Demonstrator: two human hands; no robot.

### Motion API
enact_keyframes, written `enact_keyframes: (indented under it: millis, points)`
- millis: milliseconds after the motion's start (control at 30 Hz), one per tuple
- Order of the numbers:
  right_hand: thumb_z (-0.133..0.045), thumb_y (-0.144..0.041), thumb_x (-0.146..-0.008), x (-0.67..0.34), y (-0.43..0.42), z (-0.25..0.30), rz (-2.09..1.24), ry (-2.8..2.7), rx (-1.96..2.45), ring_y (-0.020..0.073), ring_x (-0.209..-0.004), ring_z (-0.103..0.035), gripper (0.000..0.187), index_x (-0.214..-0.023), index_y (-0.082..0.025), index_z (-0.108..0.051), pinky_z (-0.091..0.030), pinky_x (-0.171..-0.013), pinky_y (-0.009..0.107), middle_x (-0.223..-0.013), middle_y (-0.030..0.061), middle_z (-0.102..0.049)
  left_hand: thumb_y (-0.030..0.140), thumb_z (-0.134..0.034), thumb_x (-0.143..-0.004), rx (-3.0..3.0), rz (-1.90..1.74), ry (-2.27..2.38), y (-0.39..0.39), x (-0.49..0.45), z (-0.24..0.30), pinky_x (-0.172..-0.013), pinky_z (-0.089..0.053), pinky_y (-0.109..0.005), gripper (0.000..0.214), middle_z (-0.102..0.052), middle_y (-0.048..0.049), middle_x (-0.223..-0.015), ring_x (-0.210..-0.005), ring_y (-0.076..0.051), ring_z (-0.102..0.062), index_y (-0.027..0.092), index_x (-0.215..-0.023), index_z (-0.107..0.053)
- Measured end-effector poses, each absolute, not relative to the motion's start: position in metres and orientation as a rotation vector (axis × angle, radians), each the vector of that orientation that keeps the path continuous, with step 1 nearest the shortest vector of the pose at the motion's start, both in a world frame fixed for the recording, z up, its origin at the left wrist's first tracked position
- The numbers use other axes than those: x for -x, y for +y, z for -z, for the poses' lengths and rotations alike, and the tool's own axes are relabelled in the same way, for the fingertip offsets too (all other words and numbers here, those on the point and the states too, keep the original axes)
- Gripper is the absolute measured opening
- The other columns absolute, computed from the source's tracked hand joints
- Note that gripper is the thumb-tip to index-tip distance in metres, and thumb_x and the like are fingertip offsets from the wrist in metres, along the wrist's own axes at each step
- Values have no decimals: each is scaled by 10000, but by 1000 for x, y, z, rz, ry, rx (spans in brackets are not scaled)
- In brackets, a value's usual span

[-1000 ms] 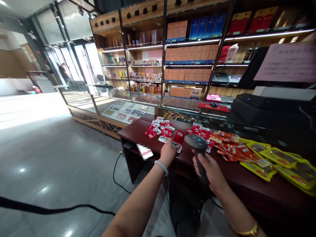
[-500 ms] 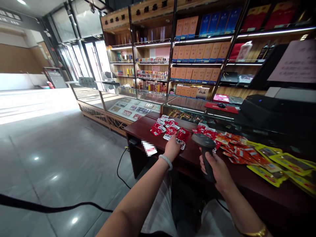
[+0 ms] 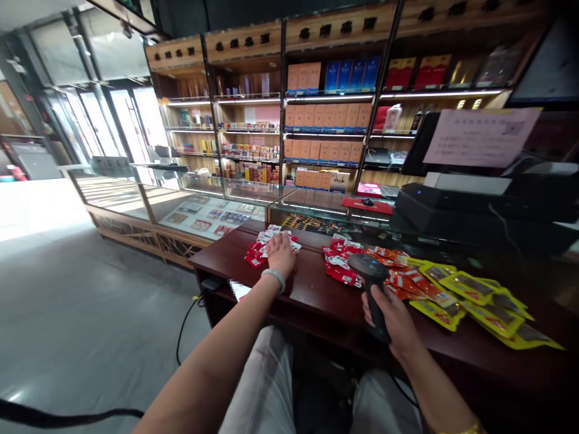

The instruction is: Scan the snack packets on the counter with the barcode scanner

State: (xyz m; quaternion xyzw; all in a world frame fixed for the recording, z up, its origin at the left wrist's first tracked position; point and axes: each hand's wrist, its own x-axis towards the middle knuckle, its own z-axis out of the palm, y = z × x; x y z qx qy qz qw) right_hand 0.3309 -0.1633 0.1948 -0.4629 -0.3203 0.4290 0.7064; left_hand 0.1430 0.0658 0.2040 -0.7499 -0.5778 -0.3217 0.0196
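Note:
My right hand point(image 3: 391, 316) is wrapped round the handle of a black barcode scanner point(image 3: 373, 271), whose head points toward the table's far side. My left hand point(image 3: 281, 253), with a pale bangle at the wrist, lies over a pile of small red and white snack packets point(image 3: 257, 254), fingers stretched forward and partly covering it. Whether a packet is under the fingers is hidden. A second group of red packets point(image 3: 337, 274) lies left of the scanner. Orange packets point(image 3: 402, 280) and yellow-edged packets point(image 3: 470, 289) are spread to the right of it.
The dark red wooden table point(image 3: 303, 292) stands against a glass display counter point(image 3: 203, 211). A black printer-like machine point(image 3: 434, 208) and a pink paper sign point(image 3: 479, 137) are at the right. Shelves of boxes point(image 3: 325, 117) line the wall. A black cable point(image 3: 181, 328) hangs beside the table.
The view has swung right. My left hand has moved from the packets at the middle of the table onto the left red pile. My right hand still holds the scanner.

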Motion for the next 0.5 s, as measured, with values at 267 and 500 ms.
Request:
enact_keyframes:
  millis: [267, 500]
  points:
    - [-772, -528, -741, -339, -158, -188, -975, -697, 1032, 70, -431, -431, 399, -837, -212, -548, -331, -375, 172, -603, -55, -539, 681, -402, -867, 2694, 806, -1872, 47, -239, -184, -996, -355, -491, 647, -648, -240, -1148, -1164, -384, -534, 125, -983, -711]
    - [-766, -532, -746, -337, -143, -195, -1003, -732, 1024, 64, -423, -427, 415, -769, -200, -518, -325, -367, 168, -580, -55, -529, 530, -657, -754, 2800, 709, -1998, 62, -265, -182, -978, -375, -464, 510, -646, -236, -1203, -1197, -375, -553, 150, -1094, -658]
